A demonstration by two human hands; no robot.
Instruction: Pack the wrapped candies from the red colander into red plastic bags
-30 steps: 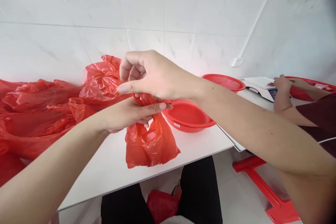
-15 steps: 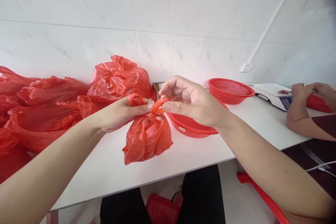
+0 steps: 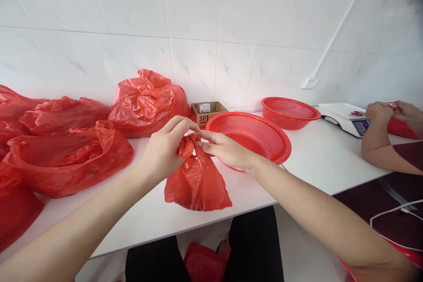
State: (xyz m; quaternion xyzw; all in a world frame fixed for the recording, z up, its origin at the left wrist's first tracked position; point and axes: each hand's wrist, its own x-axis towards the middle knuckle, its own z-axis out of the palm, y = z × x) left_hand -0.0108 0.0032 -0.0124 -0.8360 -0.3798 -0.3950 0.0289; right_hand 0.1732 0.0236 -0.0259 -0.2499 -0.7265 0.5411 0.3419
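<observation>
Between my hands hangs a small red plastic bag [image 3: 200, 185], its gathered neck up and its body hanging at the front of the white table [image 3: 139, 224]. My left hand [image 3: 168, 145] is closed around the neck from the left, with a bunched loop of plastic showing under the fingers. From the right, my right hand [image 3: 223, 147] pinches the top of the bag between thumb and fingers. The fingertips of both hands nearly meet there. Whatever the bag contains cannot be made out. Just behind my right hand stands a red perforated basket [image 3: 280, 147].
Several larger red bags [image 3: 148, 103] fill the left side and back. A small cardboard box [image 3: 211, 112] stands by the wall. A second red basket [image 3: 291, 114] and a white scale [image 3: 343, 114] are at right, beside a co-worker's hands [image 3: 380, 112].
My right hand has come down and in to the bag's neck; the loop it pulled out is no longer stretched. My left hand has turned over the neck. The bag has shifted slightly right.
</observation>
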